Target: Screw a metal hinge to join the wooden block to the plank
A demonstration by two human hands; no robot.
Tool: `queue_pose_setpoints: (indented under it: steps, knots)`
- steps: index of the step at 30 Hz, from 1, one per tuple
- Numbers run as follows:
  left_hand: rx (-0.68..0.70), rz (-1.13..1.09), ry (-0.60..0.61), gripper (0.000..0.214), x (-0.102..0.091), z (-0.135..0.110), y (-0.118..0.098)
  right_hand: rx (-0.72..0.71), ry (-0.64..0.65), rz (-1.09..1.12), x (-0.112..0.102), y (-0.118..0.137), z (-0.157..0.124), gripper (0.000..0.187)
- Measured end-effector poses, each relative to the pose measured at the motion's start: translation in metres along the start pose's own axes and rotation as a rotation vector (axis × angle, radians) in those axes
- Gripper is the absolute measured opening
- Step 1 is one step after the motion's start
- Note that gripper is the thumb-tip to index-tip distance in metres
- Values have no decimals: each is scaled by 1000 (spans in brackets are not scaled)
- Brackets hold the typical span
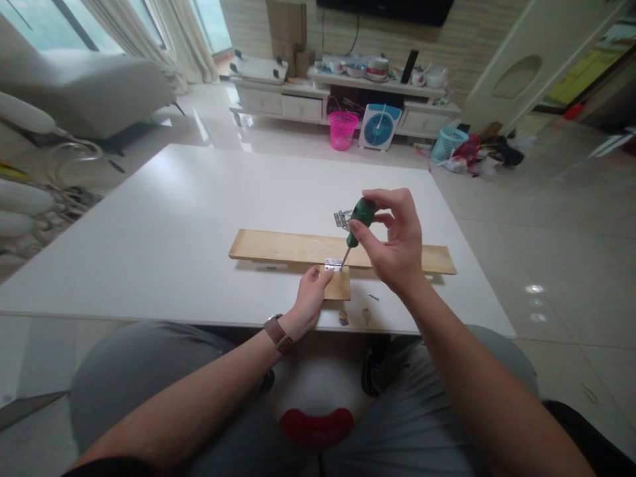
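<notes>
1. Right hand (395, 246) grips the screwdriver (364, 212), thumb on the near side of the handle and index finger over its top end; that grip probably lets it press down and twist at once.
2. The shaft slants down to the left, its tip at the right end of the hinge (332, 264). Whether a screw sits under the tip is too small to tell.
3. Left hand (311, 297) is narrowed on the block (338, 290), thumb on top beside the hinge, the other fingers mostly hidden at the left edge. This likely keeps block and hinge from turning with the tool.
4. The hinge lies across the block's far edge, reaching the plank's near side, so it seems set to bridge both pieces.
5. The plank (278, 246) runs sideways across the table (149, 218), just beyond the block; lying lengthwise before the person, it leaves its middle within reach of both hands.
6. More hinges (341, 219) lie beyond the plank, partly behind the screwdriver, apart from the work.
7. One loose screw (373, 297) rests right of the block, near the right forearm, perhaps for easy picking up.
</notes>
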State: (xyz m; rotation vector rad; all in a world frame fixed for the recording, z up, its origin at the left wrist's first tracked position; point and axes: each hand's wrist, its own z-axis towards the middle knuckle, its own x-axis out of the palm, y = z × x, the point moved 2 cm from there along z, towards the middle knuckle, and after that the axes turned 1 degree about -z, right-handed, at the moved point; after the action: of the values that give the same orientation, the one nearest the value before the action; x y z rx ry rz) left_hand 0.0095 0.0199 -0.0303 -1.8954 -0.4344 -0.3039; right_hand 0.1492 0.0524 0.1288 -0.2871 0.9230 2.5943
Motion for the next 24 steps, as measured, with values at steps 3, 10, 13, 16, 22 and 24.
queue_pose_setpoints:
  steps: [3,10,13,16,22,24]
  knots:
    - [8,0,-1,39,0,0,-1,4,-4,-10,-1,2,1,32]
    - [17,2,5,39,0,-1,-2,25,70,58,1,-1,-1,35]
    - [13,7,-1,41,-1,-1,-1,0,18,-10,0,-1,0,33]
    - [8,-3,-4,40,-1,0,-1,-4,24,-20,-1,1,1,33]
    - [26,20,-8,36,-1,0,0,4,77,61,1,1,0,33]
    - [25,25,-8,36,-1,1,-1,-11,48,25,0,1,1,32]
